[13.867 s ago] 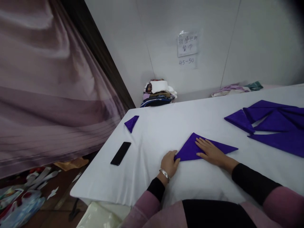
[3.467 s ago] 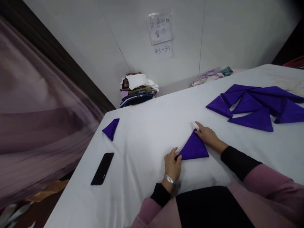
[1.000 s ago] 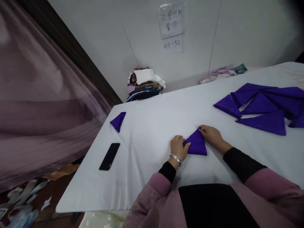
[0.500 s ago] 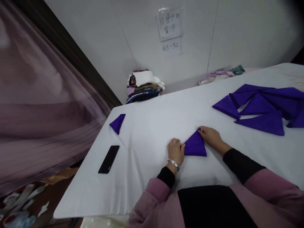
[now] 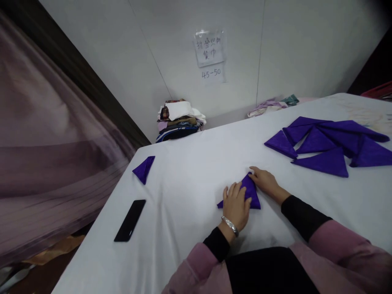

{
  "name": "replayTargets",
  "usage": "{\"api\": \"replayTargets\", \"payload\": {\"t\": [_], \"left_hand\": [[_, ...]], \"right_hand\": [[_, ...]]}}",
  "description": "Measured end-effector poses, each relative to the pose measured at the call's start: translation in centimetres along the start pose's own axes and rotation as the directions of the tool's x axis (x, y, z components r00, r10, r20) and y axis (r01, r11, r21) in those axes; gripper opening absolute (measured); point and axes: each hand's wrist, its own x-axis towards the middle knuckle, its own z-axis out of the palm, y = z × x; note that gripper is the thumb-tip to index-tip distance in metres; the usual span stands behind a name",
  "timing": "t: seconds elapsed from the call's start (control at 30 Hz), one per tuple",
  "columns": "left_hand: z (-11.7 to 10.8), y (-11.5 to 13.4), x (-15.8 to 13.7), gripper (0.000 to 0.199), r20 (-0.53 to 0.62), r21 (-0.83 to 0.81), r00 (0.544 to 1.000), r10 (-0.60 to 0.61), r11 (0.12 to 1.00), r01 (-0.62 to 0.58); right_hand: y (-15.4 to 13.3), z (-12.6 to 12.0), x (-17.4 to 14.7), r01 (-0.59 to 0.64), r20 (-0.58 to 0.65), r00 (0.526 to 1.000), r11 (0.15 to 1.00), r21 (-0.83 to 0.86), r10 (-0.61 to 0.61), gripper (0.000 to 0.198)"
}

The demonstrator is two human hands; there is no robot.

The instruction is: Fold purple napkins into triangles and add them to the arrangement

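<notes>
A purple cloth napkin (image 5: 251, 192), folded into a triangle, lies flat on the white-covered table in front of me. My left hand (image 5: 236, 204), wearing a silver bangle, rests palm down across its left and middle part with the fingers extended, hiding much of it. At the napkin's top corner, the thumb and forefinger of my right hand (image 5: 265, 180) pinch the tip. To the right lie several more folded purple napkins (image 5: 324, 163), overlapping each other. Another small folded purple napkin (image 5: 143, 169) sits alone near the table's left edge.
A black phone (image 5: 130, 220) lies on the table (image 5: 180, 196) at the left. Against the wall stand a stack of folded clothes (image 5: 179, 122) and some crumpled cloths (image 5: 269, 107). A handwritten sign (image 5: 210, 49) hangs above. A pinkish curtain (image 5: 61, 155) drapes at the left.
My left hand has slid from the napkin's left corner onto its middle, fingers now extended over it. My right hand stays at the top corner. The view has tilted up and shifted right.
</notes>
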Motion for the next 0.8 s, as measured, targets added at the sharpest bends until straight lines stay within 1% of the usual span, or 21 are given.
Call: {"api": "replayTargets", "payload": {"t": [0.07, 0.17, 0.23, 0.3, 0.4, 0.47, 0.63, 0.7, 0.8], "left_hand": [[0.8, 0.9, 0.8, 0.041, 0.059, -0.011, 0.997, 0.040, 0.999, -0.039], [2.2, 0.9, 1.3, 0.046, 0.102, -0.009, 0.994, 0.033, 0.999, -0.032], [2.9, 0.6, 1.1, 0.047, 0.101, -0.006, 0.994, 0.031, 1.000, -0.031], [3.3, 0.3, 0.8, 0.048, 0.091, -0.007, 0.995, 0.042, 0.999, -0.041], [3.5, 0.2, 0.4, 0.048, 0.088, -0.009, 0.995, 0.048, 0.999, -0.048], [3.5, 0.2, 0.3, 0.049, 0.098, -0.005, 0.994, 0.041, 0.999, -0.041], [3.5, 0.3, 0.4, 0.048, 0.097, -0.001, 0.995, 0.036, 0.999, -0.036], [3.4, 0.3, 0.4, 0.048, 0.092, 0.000, 0.995, 0.038, 0.999, -0.039], [3.3, 0.4, 0.4, 0.049, 0.098, 0.010, 0.994, 0.038, 0.999, -0.039]], "right_hand": [[0.2, 0.0, 0.1, -0.007, 0.004, 1.000, 1.000, 0.029, 0.007, 0.042], [1.0, 0.0, 0.4, 0.026, 0.031, 0.999, 0.988, 0.152, -0.031, 0.041], [1.8, -0.1, 0.6, 0.079, 0.048, 0.994, 0.957, 0.280, -0.096, 0.041], [2.5, -0.5, 1.0, 0.132, 0.091, 0.979, 0.911, 0.391, -0.181, 0.044], [3.1, -1.3, 1.6, 0.154, 0.219, 0.932, 0.862, 0.484, -0.289, 0.048], [3.1, -1.9, 2.1, 0.136, 0.292, 0.902, 0.852, 0.505, -0.317, 0.044], [3.1, -2.7, 3.2, 0.077, 0.401, 0.857, 0.850, 0.521, -0.323, 0.031], [3.1, -2.7, 3.8, 0.094, 0.420, 0.840, 0.855, 0.510, -0.343, 0.027], [3.1, -2.7, 4.5, 0.153, 0.420, 0.831, 0.877, 0.455, -0.363, 0.024]]}}
